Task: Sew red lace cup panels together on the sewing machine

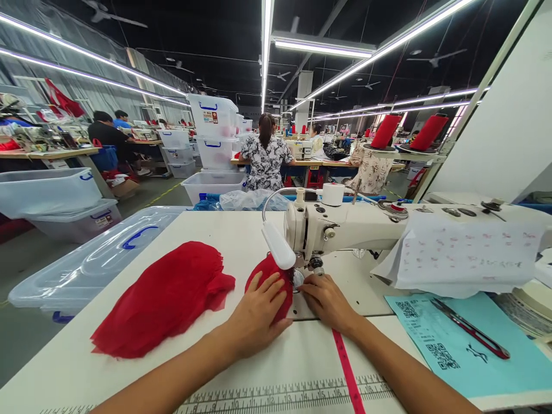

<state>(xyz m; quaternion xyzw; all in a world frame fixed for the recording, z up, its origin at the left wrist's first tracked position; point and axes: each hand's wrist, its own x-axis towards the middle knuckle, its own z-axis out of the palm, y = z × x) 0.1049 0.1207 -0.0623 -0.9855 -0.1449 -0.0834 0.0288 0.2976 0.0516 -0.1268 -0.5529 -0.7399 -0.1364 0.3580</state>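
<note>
A white sewing machine [345,227] stands on the white table [241,236]. A small red fabric piece [269,273] lies under its needle area. My left hand [256,313] presses flat on that piece, fingers spread. My right hand [328,302] rests at the piece's right edge, fingertips beside the presser foot. A stack of red fabric pieces [164,299] lies on the table to the left of my left hand.
A light blue paper sheet with QR codes [452,351] lies at the right, red-handled scissors [470,329] on it. Printed paper [461,259] drapes over the machine arm. A clear lidded bin [99,259] sits left of the table. People sit at benches ahead.
</note>
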